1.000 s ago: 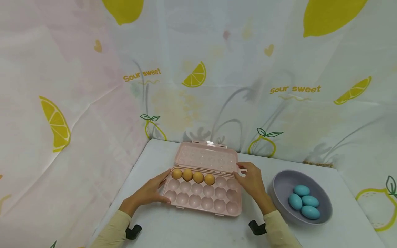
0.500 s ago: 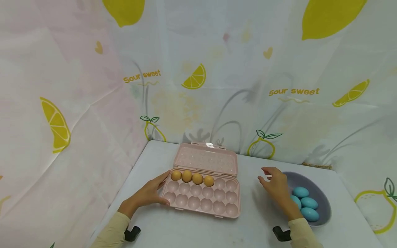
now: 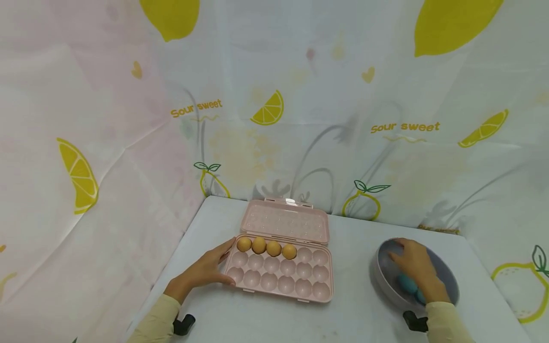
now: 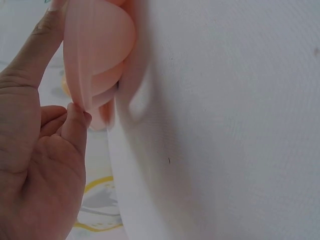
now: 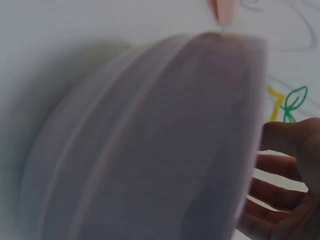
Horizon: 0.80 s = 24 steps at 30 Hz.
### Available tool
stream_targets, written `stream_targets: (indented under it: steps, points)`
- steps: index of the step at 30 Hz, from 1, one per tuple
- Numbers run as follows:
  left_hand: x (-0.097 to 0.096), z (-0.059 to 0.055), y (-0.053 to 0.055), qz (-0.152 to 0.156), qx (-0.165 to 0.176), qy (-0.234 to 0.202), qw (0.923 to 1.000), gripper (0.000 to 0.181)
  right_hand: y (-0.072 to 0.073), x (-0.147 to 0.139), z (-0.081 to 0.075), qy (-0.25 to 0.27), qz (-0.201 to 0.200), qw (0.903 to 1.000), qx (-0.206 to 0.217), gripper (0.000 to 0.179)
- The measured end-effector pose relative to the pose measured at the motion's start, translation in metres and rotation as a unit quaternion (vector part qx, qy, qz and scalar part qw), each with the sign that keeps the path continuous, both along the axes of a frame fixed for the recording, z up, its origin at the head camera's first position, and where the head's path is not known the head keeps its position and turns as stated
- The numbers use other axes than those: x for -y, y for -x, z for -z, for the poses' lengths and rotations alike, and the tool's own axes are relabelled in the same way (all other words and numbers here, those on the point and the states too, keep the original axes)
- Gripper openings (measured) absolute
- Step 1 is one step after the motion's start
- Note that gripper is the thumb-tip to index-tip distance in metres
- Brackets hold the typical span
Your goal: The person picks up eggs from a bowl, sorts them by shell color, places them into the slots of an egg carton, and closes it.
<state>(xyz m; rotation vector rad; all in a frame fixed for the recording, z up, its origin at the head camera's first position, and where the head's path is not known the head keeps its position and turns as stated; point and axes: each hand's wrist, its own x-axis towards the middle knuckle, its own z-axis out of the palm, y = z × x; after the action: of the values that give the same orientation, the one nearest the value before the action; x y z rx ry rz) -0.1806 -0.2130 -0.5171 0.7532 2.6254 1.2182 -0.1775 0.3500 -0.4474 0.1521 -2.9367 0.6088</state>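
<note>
A white table (image 3: 266, 319) sits pushed into a corner, and both walls are hung with a pale curtain (image 3: 128, 119) printed with yellow lemons, lemon slices and the words "Sour sweet". At the table's centre lies a pink egg tray (image 3: 280, 276) with its lid (image 3: 285, 221) thrown back toward twelve o'clock. Four brown eggs (image 3: 266, 246) fill the far row from its nine o'clock end; the other cups show bare.

The left hand (image 3: 205, 270) rests against the tray's nine o'clock edge, fingers fairly straight along the rim and the thumb touching its near corner. At three o'clock from the tray, well apart from it, stands a grey bowl (image 3: 381, 278). The right hand (image 3: 415, 267) reaches down into it, over the blue eggs (image 3: 406, 283), which peek out beneath the palm. Its fingers look spread in the right wrist view, but whether they clasp an egg I cannot tell.
</note>
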Motion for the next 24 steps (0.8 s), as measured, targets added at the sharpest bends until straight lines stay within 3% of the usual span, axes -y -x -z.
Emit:
stream_targets:
  steps: [6, 15, 24]
  points:
    - [0.001, 0.001, 0.000, 0.002, -0.003, -0.001, 1.0000, 0.123, -0.004, -0.014, 0.002, -0.009, -0.015, 0.9997, 0.016, 0.043]
    - [0.002, 0.001, 0.000, 0.005, -0.011, 0.000, 0.9999, 0.124, -0.004, -0.024, 0.004, -0.024, 0.000, 0.9985, 0.049, 0.040]
    - [0.001, 0.002, 0.002, 0.011, -0.003, -0.010, 0.9999, 0.125, -0.002, -0.034, 0.003, -0.035, 0.051, 0.9947, 0.082, 0.045]
